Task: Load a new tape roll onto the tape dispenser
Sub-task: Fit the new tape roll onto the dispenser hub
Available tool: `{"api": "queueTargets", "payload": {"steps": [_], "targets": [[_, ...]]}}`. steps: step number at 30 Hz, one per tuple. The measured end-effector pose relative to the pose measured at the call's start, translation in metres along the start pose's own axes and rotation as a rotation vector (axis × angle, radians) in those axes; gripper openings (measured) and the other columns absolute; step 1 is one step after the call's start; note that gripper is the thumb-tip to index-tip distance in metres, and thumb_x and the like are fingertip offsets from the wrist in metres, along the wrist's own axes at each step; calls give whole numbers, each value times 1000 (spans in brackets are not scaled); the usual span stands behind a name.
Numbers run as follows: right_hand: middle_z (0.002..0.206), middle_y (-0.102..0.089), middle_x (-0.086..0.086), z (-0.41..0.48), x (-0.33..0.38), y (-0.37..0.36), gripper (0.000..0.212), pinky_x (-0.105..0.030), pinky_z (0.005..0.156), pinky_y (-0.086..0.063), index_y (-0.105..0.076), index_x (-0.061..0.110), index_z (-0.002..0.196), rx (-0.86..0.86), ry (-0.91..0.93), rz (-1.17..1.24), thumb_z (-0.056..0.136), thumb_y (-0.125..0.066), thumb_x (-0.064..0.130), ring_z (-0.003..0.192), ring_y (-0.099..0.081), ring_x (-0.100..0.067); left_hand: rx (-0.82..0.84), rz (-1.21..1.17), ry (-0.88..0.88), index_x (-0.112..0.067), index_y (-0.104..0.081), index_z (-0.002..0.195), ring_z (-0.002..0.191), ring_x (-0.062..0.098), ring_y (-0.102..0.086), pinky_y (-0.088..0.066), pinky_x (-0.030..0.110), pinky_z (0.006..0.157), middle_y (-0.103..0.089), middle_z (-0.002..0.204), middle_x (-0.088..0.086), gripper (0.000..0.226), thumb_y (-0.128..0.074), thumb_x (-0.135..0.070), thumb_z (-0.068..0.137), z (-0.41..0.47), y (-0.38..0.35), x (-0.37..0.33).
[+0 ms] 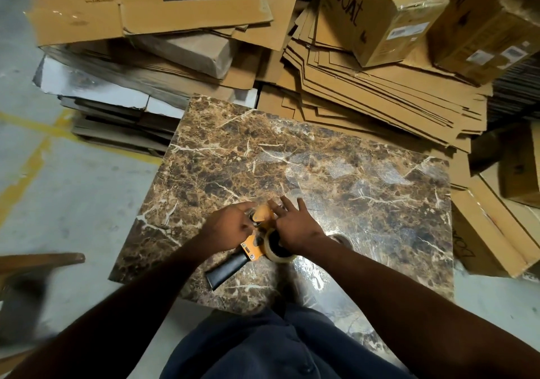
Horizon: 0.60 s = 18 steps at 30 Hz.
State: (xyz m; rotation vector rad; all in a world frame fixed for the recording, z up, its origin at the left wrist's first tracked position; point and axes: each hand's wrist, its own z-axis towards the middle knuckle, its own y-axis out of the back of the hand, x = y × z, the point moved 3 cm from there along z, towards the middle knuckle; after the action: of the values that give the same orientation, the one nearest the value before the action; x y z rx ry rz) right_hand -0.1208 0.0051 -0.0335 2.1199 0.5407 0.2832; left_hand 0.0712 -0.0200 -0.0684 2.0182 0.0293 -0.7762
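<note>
Both my forearms reach up from the bottom corners of the frame and meet just below its centre, over the near part of the marbled brown worktop [306, 150]. My left hand [230, 228] comes in from the lower left, wrist bent, fingers curled and pinched down at the front end of the tape dispenser [251, 242]; that grip is closed on the dispenser's orange head, though my knuckles hide exactly which part the fingertips have. My right hand [295, 226] lies across from the lower right, palm down, fingers spread and pointing toward the top of the frame. Its heel rests over the tape roll [277, 251], and I cannot tell whether the thumb underneath has hold of anything.

The dispenser lies on its side on the worktop, tilted diagonally: its black handle [225, 270] points to the lower left, and the orange metal frame runs up toward the right between my two hands. The roll is clear or pale tape with a dark core, sitting against the orange frame at its right side, half hidden by my right hand.

Flattened cardboard [365, 101] is piled along the top of the frame, beyond the worktop's far edge.
</note>
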Motion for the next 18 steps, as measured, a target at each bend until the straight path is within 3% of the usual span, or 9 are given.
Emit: {"api": "queueTargets", "payload": {"steps": [4, 9, 14, 18], "targets": [[170, -9, -8, 0, 0, 2, 58, -67, 118, -12, -43, 19, 152, 9, 6, 1, 97, -57, 30, 154, -7, -37, -8, -37, -46, -25, -85, 91, 83, -5, -70, -59, 32, 74, -49, 157, -25, 16, -71, -29, 94, 4, 20, 25], [171, -6, -6, 2, 2, 1, 65, -67, 119, -13, -35, 20, 156, 6, 24, -32, 96, -59, 29, 154, -4, -37, 120, 176, -194, -27, -84, 106, 126, 13, -62, -53, 36, 97, -56, 156, -13, 22, -65, -34, 96, 15, 34, 43], [171, -8, -3, -1, 1, -1, 67, -66, 119, -10, -33, 23, 157, -8, 6, 6, 96, -60, 29, 154, -4, -37, 84, 212, -249, -25, -85, 103, 129, 17, -60, -51, 36, 96, -62, 149, -8, 17, -70, -31, 97, 23, 32, 55], [171, -7, -3, -1, 2, -1, 64, -66, 120, -9, -35, 25, 156, -9, -9, 8, 97, -58, 31, 154, -4, -36, 37, 278, -246, -28, -81, 107, 129, 16, -55, -45, 42, 110, -62, 148, -5, 18, -67, -36, 99, 33, 56, 73]]}}
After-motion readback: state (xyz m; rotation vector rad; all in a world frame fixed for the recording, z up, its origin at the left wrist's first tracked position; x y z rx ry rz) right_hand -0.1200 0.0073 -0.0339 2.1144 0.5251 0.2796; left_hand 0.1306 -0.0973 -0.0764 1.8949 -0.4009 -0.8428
